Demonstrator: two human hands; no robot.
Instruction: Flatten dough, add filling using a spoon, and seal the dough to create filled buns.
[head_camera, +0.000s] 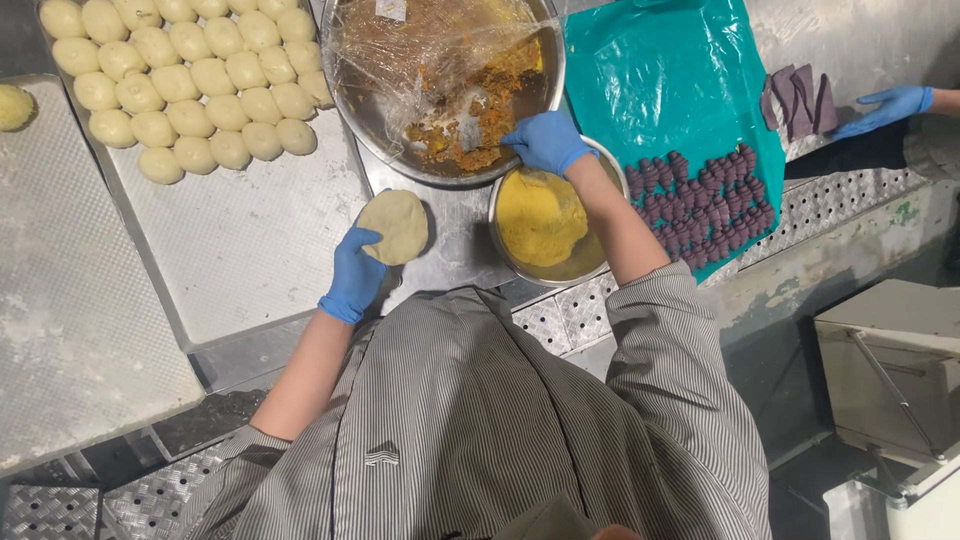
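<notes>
The left hand (355, 275), in a smooth blue glove, cups a flat round disc of dough (394, 226) on its curled fingers; the disc is pale, matte and soft-edged, held just above the steel tabletop (450, 240). The right hand (545, 142), gloved the same, reaches into the near edge of a big metal bowl (360, 110), fingers bent down into a crumbly orange-brown filling (480, 110); whether it grips a tool there or only pinches filling cannot be told. Crinkled clear plastic wrap (400, 50) covers much of that bowl and is peeled back on the near side.

Just under the right wrist sits a smaller steel bowl (580, 270) with a smooth, bright yellow paste (540, 215) in it, touching the rim of the big bowl. To the left lies a dimpled metal tray (240, 240) carrying neat rows of pale, rounded dough balls (190, 80) at its far end. Another textured tray (70, 300) lies further left, with one dough ball (14, 106) at its far edge.

To the right, a glossy teal plastic sheet (660, 80) holds rows of small ridged purple pieces (700, 200). Beyond it lie flat purple slabs (797, 100), and another person's blue-gloved hand (890, 105) rests just beside them. The person's grey striped shirt (480, 420) fills the lower view and hides the tabletop's front edge.
</notes>
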